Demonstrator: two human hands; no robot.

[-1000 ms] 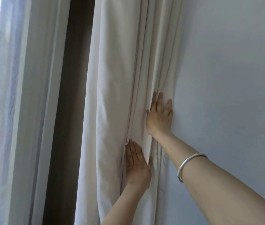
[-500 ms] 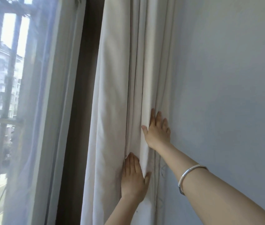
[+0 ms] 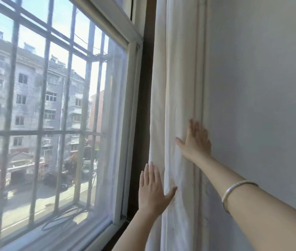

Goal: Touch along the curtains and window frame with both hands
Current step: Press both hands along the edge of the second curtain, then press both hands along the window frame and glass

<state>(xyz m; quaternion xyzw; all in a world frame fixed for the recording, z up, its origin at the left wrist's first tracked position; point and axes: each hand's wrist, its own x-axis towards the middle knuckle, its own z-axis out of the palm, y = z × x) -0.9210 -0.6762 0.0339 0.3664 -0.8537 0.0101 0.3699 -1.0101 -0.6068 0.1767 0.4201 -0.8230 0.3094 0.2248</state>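
Two flat, spread palms press our curtain (image 3: 178,98), which hangs vertically by the wall; the frame (image 3: 133,113) lies just left, nearer our left hand (image 3: 151,191) than our right hand (image 3: 196,142).

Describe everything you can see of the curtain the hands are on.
The curtain is cream-white, fairly thick-looking cloth, gathered into long vertical folds between the dark window frame and the grey wall. The right hand lies flat on its wall-side folds; the left hand, lower, lies open on its window-side edge. Faint grey marks show low down.
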